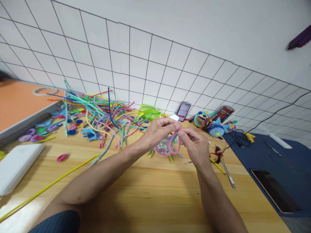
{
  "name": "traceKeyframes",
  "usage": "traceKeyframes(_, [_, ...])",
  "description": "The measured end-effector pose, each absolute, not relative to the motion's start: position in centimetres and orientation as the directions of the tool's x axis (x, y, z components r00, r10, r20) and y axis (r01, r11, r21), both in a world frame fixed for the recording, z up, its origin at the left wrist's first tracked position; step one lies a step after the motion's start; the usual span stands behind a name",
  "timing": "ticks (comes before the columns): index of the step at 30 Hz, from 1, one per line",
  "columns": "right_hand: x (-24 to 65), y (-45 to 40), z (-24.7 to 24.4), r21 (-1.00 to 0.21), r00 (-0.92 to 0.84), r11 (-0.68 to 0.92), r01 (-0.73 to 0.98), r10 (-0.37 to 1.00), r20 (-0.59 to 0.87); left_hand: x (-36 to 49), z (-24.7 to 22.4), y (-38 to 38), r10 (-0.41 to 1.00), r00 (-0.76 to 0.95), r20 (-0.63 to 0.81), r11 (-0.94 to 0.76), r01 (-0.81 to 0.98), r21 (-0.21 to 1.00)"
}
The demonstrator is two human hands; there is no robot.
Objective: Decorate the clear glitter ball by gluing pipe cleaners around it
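Observation:
A pink pipe cleaner [175, 149] hangs in a loop between my two hands, its upper part pinched at the fingertips. My left hand [160, 131] is closed on it from the left, thumb and index finger together. On the other side my right hand [195, 144] grips the same strand between thumb and fingers. Just behind and below the loop, on the table, sits a clear round piece [163, 148] with a pink rim and yellow-green stubs at its edge; my hands partly cover it.
Many loose pipe cleaners [97, 110] are heaped at the back left, with small coiled pieces [71, 132]. A phone [183, 110] leans on the wall. Finished colourful figures [216, 128] stand at back right. A craft knife [228, 174] lies right; a white box [20, 165] left.

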State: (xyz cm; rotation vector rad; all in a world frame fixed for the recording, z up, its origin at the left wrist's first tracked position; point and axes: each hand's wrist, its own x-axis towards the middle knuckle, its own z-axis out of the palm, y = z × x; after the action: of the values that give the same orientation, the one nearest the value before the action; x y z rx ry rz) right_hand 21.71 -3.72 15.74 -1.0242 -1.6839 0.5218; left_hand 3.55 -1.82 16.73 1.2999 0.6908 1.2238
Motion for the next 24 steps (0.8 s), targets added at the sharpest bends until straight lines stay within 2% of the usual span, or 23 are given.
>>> traceKeyframes(5, [21.7, -3.6, 15.4, -0.779, -0.048, 0.508, 0.369, 0.847, 0.529, 4.0, 16.3, -1.8, 0.937, 0.276, 0.215, -0.127, -0.303, 0.944])
traceKeyframes(9, [21.7, -3.8, 15.3, -0.782, -0.083, 0.495, 0.380, 0.860, 0.504, 4.3, 16.2, -1.9, 0.932, 0.304, 0.195, -0.092, -0.322, 0.942])
traceKeyframes(18, [21.6, -3.9, 15.8, -0.716, -0.128, 0.549, 0.430, 0.823, 0.554, 4.3, 16.2, -1.8, 0.940, 0.277, 0.197, -0.089, -0.358, 0.930])
traceKeyframes(24, [21.5, -3.7, 15.9, -0.743, -0.138, 0.547, 0.384, 0.830, 0.540, 4.7, 15.9, -2.2, 0.943, 0.302, 0.140, 0.010, -0.447, 0.895])
